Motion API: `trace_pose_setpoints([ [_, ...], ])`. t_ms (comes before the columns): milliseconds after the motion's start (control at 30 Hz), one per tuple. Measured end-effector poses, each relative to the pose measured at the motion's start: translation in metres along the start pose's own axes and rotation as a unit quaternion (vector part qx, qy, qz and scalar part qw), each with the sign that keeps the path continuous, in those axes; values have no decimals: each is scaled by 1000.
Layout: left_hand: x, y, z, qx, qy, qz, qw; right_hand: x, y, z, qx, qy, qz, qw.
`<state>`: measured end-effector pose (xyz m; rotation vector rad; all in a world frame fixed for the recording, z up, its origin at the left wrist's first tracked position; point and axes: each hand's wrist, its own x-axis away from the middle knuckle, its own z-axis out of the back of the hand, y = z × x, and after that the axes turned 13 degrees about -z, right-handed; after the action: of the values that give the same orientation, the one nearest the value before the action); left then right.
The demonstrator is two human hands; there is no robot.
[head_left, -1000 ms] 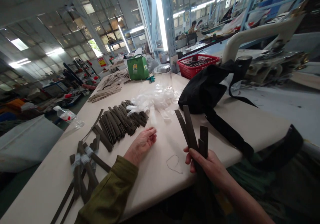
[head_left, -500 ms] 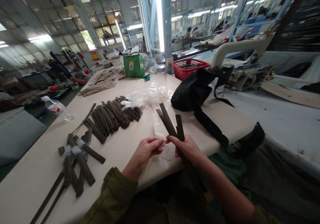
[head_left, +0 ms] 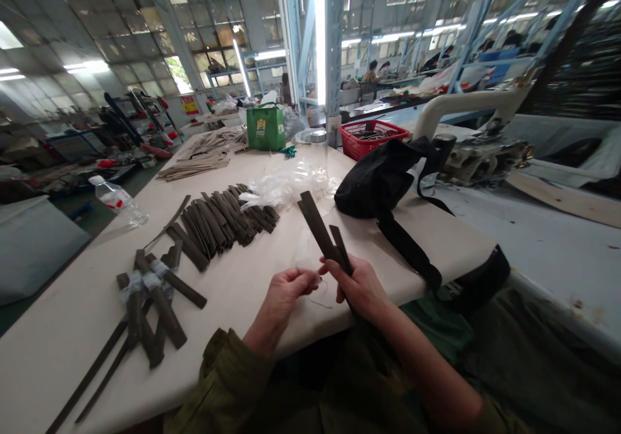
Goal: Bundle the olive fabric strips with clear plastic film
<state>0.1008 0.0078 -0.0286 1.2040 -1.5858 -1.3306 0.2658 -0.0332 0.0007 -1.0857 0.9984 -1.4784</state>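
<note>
My right hand (head_left: 361, 288) is closed round a few dark olive-brown fabric strips (head_left: 317, 227), which fan out upward above its fingers. Just left of it, my left hand (head_left: 286, 298) pinches a thin clear plastic strip (head_left: 305, 260), hard to see against the pale tabletop. The two hands' fingertips nearly meet near the table's front edge. Left of them lie several bundles (head_left: 155, 298) of the same strips, wrapped with clear plastic. Beyond, a row of loose strips (head_left: 218, 224) is spread out, beside a heap of clear plastic pieces (head_left: 286, 185).
A water bottle (head_left: 119, 201) lies tilted at the table's left edge. Farther back are a green bag (head_left: 266, 128), a lidded jar (head_left: 319, 149) and a red basket (head_left: 371, 140). A black bag (head_left: 373, 182) rests at the right, before a sewing machine (head_left: 485, 143).
The strips in my right hand have drawn closer together and tilt further left. The clear plastic between my hands shows less. The whole view has shifted slightly.
</note>
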Motion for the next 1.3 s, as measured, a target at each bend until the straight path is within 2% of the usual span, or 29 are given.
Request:
trace_pose_setpoints([
  [167, -10, 6, 12, 144, 93, -18, 985, 40, 23, 10, 28, -18, -23, 999],
  [333, -16, 11, 17, 235, 156, 18, 959, 73, 58, 4, 48, -25, -23, 998],
  [433, -14, 12, 15, 224, 148, 22, 963, 81, 68, 0, 85, -39, -4, 996],
  [600, -13, 12, 11, 213, 110, 14, 971, 80, 70, -4, 120, -53, 10, 991],
  [800, -12, 13, 11, 190, 83, 7, 978, 78, 72, -8, 149, -20, 26, 988],
  [1000, -8, 8, 12, 156, 79, 27, 984, 77, 72, -7, 184, -16, 50, 981],
  [1067, -4, 2, 8, 145, 61, 34, 987, 74, 69, -10, 169, -15, 38, 985],
  [1167, 2, -8, 0, 129, 28, 40, 990, 67, 63, -16, 72, -52, -35, 995],
  [1233, 4, -10, -3, 121, 24, 35, 992, 64, 61, -19, 0, -81, -89, 993],
  [1300, 3, -7, -1, 113, 42, 26, 992, 64, 59, -19, -27, -93, -112, 989],
])
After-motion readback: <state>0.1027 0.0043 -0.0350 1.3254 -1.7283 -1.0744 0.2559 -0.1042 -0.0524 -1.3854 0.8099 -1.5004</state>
